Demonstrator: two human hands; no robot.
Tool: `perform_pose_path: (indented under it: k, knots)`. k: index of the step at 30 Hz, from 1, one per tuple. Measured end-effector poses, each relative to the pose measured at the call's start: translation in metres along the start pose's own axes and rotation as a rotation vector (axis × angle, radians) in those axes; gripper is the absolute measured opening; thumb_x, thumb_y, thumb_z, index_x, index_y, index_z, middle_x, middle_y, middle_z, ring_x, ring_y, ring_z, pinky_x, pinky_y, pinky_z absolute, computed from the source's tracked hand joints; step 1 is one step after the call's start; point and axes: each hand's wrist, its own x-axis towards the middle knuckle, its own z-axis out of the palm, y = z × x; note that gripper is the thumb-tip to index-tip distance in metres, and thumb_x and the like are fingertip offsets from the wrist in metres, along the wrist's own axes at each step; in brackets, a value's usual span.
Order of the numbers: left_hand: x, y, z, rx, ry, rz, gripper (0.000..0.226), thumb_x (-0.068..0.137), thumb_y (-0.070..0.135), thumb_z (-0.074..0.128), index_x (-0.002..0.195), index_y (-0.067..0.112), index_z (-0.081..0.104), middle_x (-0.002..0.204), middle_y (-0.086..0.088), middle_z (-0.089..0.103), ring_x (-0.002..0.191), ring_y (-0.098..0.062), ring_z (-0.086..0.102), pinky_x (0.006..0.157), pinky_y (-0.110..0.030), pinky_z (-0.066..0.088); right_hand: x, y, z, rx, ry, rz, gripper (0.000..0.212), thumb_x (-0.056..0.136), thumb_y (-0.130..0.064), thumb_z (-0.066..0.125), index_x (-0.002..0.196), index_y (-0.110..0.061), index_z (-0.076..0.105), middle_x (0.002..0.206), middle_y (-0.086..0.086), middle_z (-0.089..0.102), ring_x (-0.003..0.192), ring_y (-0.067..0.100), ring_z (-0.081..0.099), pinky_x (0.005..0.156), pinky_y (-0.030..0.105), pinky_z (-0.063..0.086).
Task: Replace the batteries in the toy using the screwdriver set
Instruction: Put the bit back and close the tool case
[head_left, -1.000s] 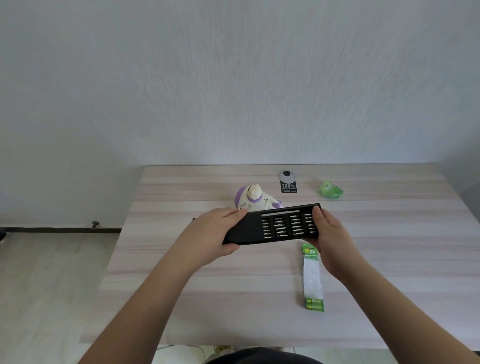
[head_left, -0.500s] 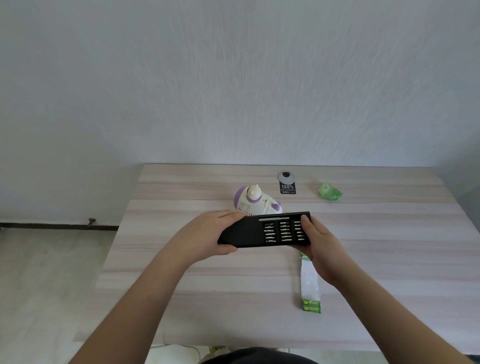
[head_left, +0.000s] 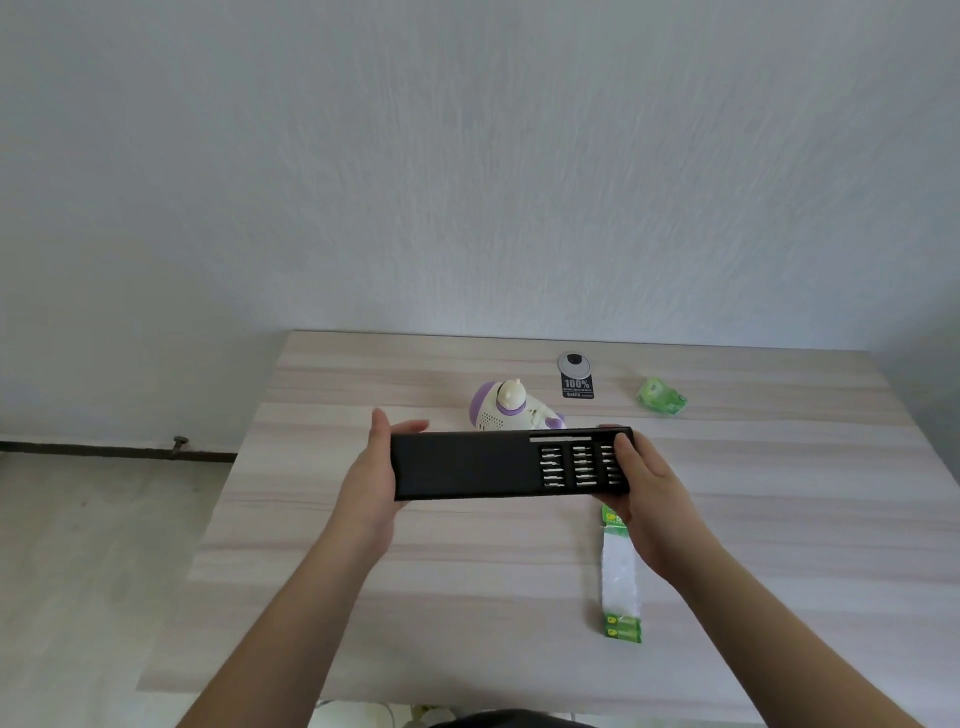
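Observation:
I hold a long black screwdriver set (head_left: 467, 465) level above the table, between both hands. My left hand (head_left: 371, 473) grips its left end, the outer sleeve. My right hand (head_left: 641, 480) grips the right end, where the inner tray shows rows of silver bits (head_left: 579, 462). Behind the set sits a white and purple toy (head_left: 506, 410) on the table. A strip of green-ended batteries (head_left: 618, 577) lies on the table under my right wrist.
A light wood table (head_left: 467, 597) stands against a white wall. At the back lie a round grey cable cap with a black "100%" tag (head_left: 575, 376) and a crumpled green wrapper (head_left: 662, 397). Pale floor lies to the left.
The set has been turned level and the sleeve now covers most of the tray, so fewer bit rows show. My left hand has shifted to the sleeve's left end.

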Motion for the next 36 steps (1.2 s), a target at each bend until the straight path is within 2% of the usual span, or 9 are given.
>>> perform_pose_path:
  k: [6,10,13,16,20,22,25,30,36]
  knots:
    - [-0.006,-0.001,0.006,-0.017,0.016,0.036,0.060,0.100,0.057,0.024,0.093,0.025,0.075,0.092,0.004,0.075,0.093,-0.017,0.066,0.098,-0.042,0.049,0.003,-0.004,0.004,0.006,0.006,0.007,0.028,0.104,-0.025,0.038,0.109,-0.009,0.061,0.103,0.012,0.066,0.093,0.017,0.065,0.073,0.025,0.056]
    - [-0.005,-0.001,0.002,0.032,-0.002,0.061,0.060,0.101,0.055,0.026,0.087,0.027,0.076,0.093,0.002,0.075,0.094,-0.019,0.066,0.095,-0.043,0.050,0.003,-0.003,0.007,0.018,-0.036,0.019,0.034,0.103,-0.032,0.039,0.112,-0.008,0.061,0.112,0.016,0.066,0.104,0.025,0.064,0.083,0.033,0.057]
    - [-0.005,0.004,0.000,0.046,-0.006,0.063,0.055,0.100,0.054,0.030,0.088,0.026,0.076,0.097,-0.003,0.073,0.093,-0.019,0.065,0.089,-0.039,0.053,0.002,-0.006,0.008,0.012,-0.059,0.023,0.036,0.103,-0.034,0.039,0.114,-0.008,0.061,0.113,0.016,0.066,0.107,0.027,0.064,0.083,0.033,0.057]
    - [-0.009,0.009,0.002,0.051,-0.070,0.055,0.040,0.098,0.047,0.043,0.096,0.022,0.074,0.099,-0.004,0.070,0.093,-0.018,0.064,0.081,-0.036,0.056,0.002,-0.007,0.011,-0.008,-0.088,0.026,0.034,0.102,-0.034,0.042,0.115,-0.009,0.061,0.111,0.014,0.067,0.103,0.024,0.066,0.080,0.033,0.058]
    - [-0.015,0.009,0.008,-0.009,-0.272,0.038,0.024,0.094,0.033,0.059,0.110,0.020,0.070,0.108,-0.006,0.068,0.100,-0.019,0.065,0.078,-0.039,0.059,0.001,-0.003,0.021,-0.093,-0.144,0.006,0.036,0.095,-0.035,0.053,0.122,-0.012,0.057,0.111,0.010,0.067,0.097,0.019,0.068,0.082,0.037,0.058]
    - [-0.014,0.011,0.009,-0.022,-0.263,0.060,0.023,0.094,0.032,0.058,0.110,0.019,0.069,0.106,-0.005,0.069,0.099,-0.018,0.066,0.078,-0.038,0.059,0.002,-0.003,0.025,-0.109,-0.138,-0.009,0.039,0.091,-0.038,0.057,0.121,-0.013,0.057,0.110,0.009,0.068,0.097,0.019,0.068,0.083,0.039,0.058]
    - [-0.012,0.011,0.007,-0.053,-0.280,0.012,0.025,0.095,0.032,0.058,0.108,0.015,0.071,0.109,-0.009,0.069,0.105,-0.025,0.064,0.079,-0.045,0.059,0.003,-0.004,0.026,-0.144,-0.137,-0.015,0.037,0.088,-0.031,0.065,0.119,-0.013,0.056,0.110,0.009,0.067,0.096,0.020,0.069,0.081,0.039,0.058]
    - [-0.011,0.006,0.010,-0.088,-0.261,-0.009,0.027,0.095,0.031,0.057,0.108,0.012,0.070,0.111,-0.015,0.068,0.104,-0.029,0.064,0.074,-0.044,0.059,0.000,-0.002,0.028,-0.247,-0.115,-0.032,0.047,0.077,-0.026,0.079,0.117,-0.018,0.055,0.107,0.004,0.068,0.092,0.018,0.070,0.077,0.037,0.060]
    - [-0.016,-0.001,0.031,-0.076,-0.229,-0.043,0.031,0.092,0.037,0.060,0.111,0.013,0.064,0.111,-0.016,0.066,0.100,-0.031,0.066,0.074,-0.045,0.060,-0.011,-0.001,0.046,-0.361,-0.173,-0.046,0.045,0.077,-0.026,0.080,0.112,-0.022,0.051,0.097,0.002,0.068,0.073,0.019,0.071,0.067,0.033,0.061]
